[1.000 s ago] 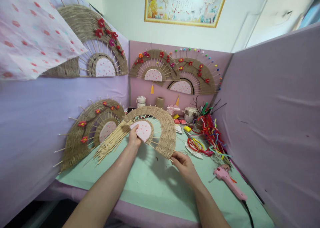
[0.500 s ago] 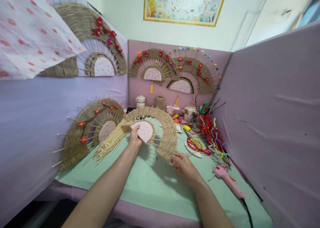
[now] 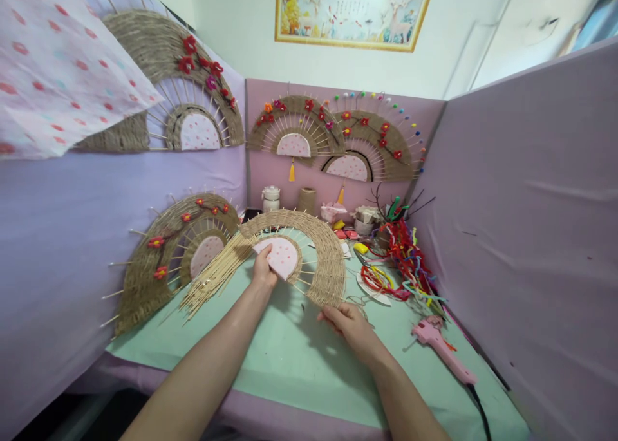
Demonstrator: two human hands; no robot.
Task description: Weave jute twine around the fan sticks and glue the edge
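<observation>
1. Compared with a second ago, the woven fan (image 3: 295, 254) sits slightly farther right in view. The right hand (image 3: 351, 325) has shifted a little down and left: its fingertips, then pinching the fan's lower right corner, now lie just below that corner.
2. The left hand (image 3: 264, 268) grips the fan in both frames, thumb on top of the dotted pink panel (image 3: 284, 255), the other fingers hidden beneath.
3. The right hand's fingers are bent together; whether they grasp the fan's end stick, I cannot tell.
4. On the wall, the framed picture (image 3: 355, 13) bears large dark Chinese characters, of which 家, 和 and 事 can be read; the row is partly cut by the top edge. The smaller lines below are too small to read.
5. The woven fan is held tilted above the green tablecloth (image 3: 284, 357), its panel at the left hand and its lower right end at the right hand's fingertips.
6. Its left end overlaps the bundle of thin sticks (image 3: 217, 277). The pink glue gun (image 3: 447, 354) lies to the right, apart from both hands.
</observation>
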